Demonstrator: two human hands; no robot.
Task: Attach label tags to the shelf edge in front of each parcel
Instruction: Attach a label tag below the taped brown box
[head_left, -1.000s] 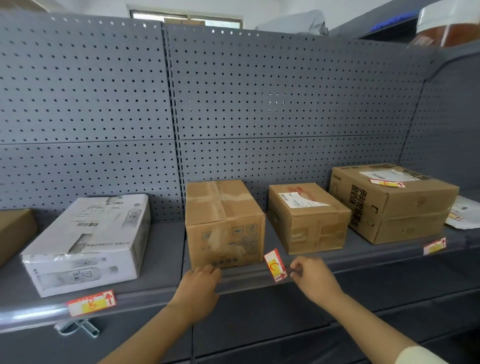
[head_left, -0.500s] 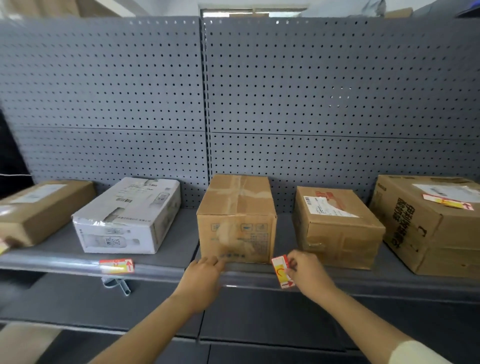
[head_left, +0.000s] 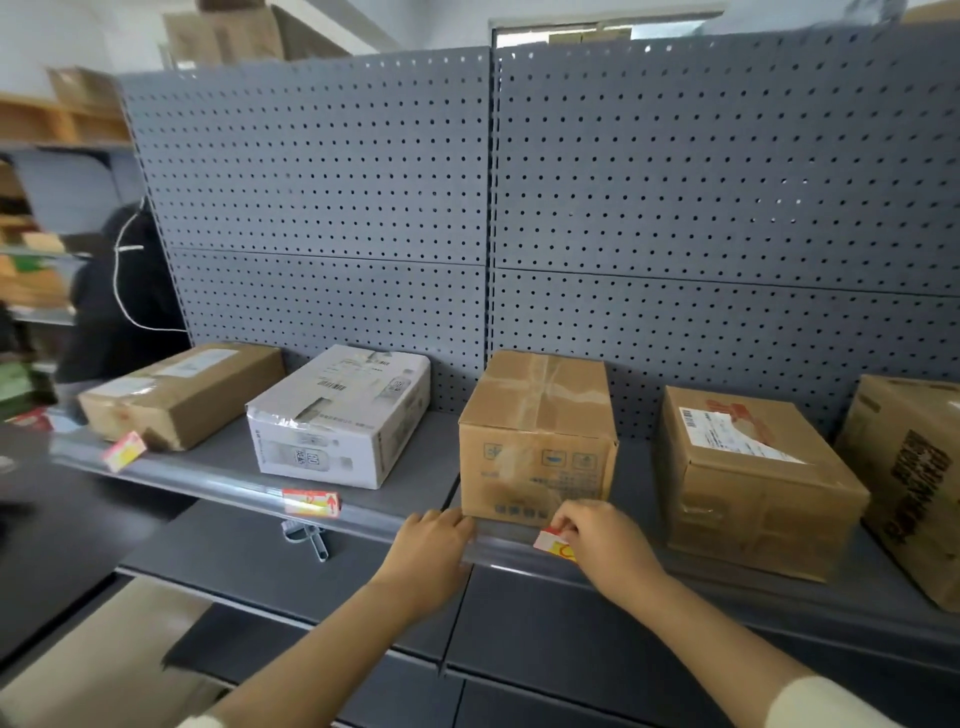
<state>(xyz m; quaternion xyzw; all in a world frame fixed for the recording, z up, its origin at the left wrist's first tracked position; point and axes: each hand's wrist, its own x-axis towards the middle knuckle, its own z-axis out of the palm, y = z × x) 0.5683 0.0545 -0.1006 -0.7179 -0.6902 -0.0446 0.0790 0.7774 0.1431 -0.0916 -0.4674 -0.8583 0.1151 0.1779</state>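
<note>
Label tag (head_left: 554, 542), red, white and yellow, sits pinched in the right hand's (head_left: 605, 543) fingers against the shelf edge (head_left: 395, 519) before the middle box (head_left: 537, 441); left hand (head_left: 431, 551) fingers press the edge, nothing grasped.

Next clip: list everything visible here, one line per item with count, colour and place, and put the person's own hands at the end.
Brown cardboard parcels: four, along the shelf; the rightmost is cut off by the frame.
White parcel: one, second from the left.
Label tags on the shelf edge: two, red and yellow, one before the leftmost parcel, one before the white parcel.
Label tag in hand: one, red, white and yellow, at the edge before the middle brown parcel.
Shelf: grey, with a clear edge strip.
Pegboard back panel: grey, behind the parcels.
Metal hook: one, under the shelf edge.
Left hand: resting on the shelf edge.
Right hand: pinching the tag.
</note>
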